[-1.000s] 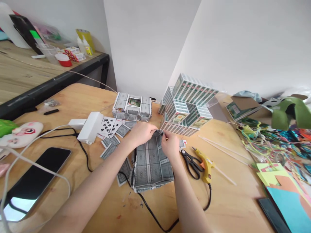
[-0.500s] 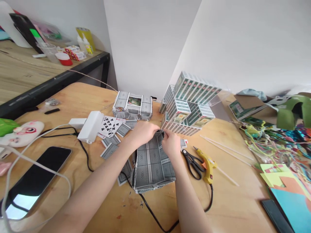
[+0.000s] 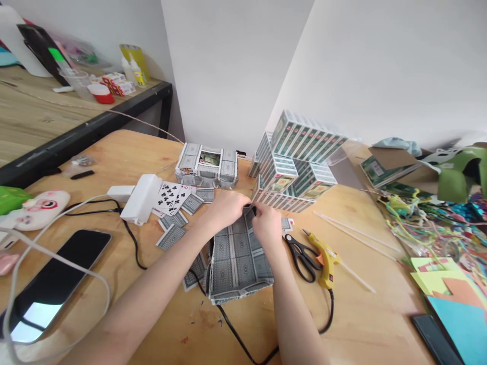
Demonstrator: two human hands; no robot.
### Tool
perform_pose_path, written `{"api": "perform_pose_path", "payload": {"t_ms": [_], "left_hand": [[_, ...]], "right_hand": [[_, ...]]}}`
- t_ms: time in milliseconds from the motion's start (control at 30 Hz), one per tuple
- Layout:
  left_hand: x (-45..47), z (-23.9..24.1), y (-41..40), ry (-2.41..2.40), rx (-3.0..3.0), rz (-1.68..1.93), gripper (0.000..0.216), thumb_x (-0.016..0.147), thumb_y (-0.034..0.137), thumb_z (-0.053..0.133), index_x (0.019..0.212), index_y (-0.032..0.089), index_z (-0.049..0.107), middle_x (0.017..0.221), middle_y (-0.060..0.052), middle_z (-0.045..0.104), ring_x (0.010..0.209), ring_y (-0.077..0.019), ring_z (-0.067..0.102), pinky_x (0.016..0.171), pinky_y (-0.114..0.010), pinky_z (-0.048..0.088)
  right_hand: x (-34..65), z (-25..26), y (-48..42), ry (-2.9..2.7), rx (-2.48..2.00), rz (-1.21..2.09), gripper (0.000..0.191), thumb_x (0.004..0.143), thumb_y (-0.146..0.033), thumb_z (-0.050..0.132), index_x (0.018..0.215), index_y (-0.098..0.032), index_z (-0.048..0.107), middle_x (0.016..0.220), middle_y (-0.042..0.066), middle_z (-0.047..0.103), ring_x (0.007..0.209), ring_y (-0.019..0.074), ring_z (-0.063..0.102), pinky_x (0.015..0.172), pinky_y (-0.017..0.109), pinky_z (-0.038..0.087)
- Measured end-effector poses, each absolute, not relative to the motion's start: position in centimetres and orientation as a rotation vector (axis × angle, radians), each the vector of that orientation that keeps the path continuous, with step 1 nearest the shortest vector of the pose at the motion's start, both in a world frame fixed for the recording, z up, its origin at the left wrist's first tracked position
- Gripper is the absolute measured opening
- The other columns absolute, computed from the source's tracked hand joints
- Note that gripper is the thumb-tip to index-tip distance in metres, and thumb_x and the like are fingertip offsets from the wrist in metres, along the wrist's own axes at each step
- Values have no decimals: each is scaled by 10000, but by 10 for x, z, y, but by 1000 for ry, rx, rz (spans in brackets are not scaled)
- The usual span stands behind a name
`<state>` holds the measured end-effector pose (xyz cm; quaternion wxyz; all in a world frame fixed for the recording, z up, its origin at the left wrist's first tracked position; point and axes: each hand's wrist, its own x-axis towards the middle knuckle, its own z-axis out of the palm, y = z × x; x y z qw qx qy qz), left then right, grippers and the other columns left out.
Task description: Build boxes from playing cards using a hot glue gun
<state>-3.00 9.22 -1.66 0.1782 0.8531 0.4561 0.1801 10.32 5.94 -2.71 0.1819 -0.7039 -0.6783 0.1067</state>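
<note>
One view, the head's: our left hand [image 3: 233,209] and right hand [image 3: 267,222] meet at the far end of the open box [image 3: 238,253], each pinching its edge, seemingly so that end cannot spring away. The box sits hollow side up on the bench [image 3: 357,324], presumably for steady footing. Scissors [image 3: 297,247] and glue gun [image 3: 324,258] lie near its right, likely for quick reach.

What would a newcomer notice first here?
Probably the open grey playing-card box low in the middle, with the left hand and right hand at its far end. Behind it, rightward, rises a stepped stack of green-and-white cartons. A yellow plastic glue gun lies right of the box.
</note>
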Motion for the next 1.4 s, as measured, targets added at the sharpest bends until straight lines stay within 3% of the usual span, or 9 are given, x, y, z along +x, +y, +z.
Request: {"api": "perform_pose_path", "payload": {"t_ms": [200,533,800,933,1067,1400], "left_hand": [[-28,-16,92,1316,2468,467,309,772,109,472,947,224,699,906,-52,720,884,-205,651,776,-305,476],[-27,-14,93,1345,2492,422,252,779,119,460,876,193,681,862,-63,707,848,-202,646,746,-290,464],[-28,-18,96,1344,2469,473,234,814,175,460,869,201,686,883,-51,712,818,-200,649,699,-283,453],[-26,-16,95,1382,2486,427,219,825,193,460,851,189,677,855,-65,711,805,-210,655,704,-294,452],[-25,-16,95,1423,2476,365,219,833,190,448,863,185,664,818,-72,711,767,-208,657,672,-286,446],[-31,-17,96,1308,2464,385,266,833,175,424,928,207,670,894,-49,721,827,-217,663,655,-280,450]], "right_hand": [[101,-25,59,-1886,-1990,333,414,743,-45,400,980,-183,711,855,100,725,831,226,648,695,251,399],[97,-24,60,-1700,-2045,416,354,767,-99,428,930,-186,730,846,109,729,856,240,656,688,260,428],[108,-33,61,-1580,-1782,789,381,722,-94,416,962,-122,711,892,90,732,856,225,669,736,274,480],[113,-38,55,-1547,-1522,978,500,672,-60,400,1079,-154,674,1018,36,714,1007,199,634,891,296,457],[115,-44,49,-1500,-1477,999,481,721,-102,400,1126,-162,653,1111,38,682,1100,207,590,972,338,413],[111,-55,51,-1420,-1466,953,448,718,-111,407,1066,-173,683,1059,36,703,1026,240,627,931,363,447]]}}
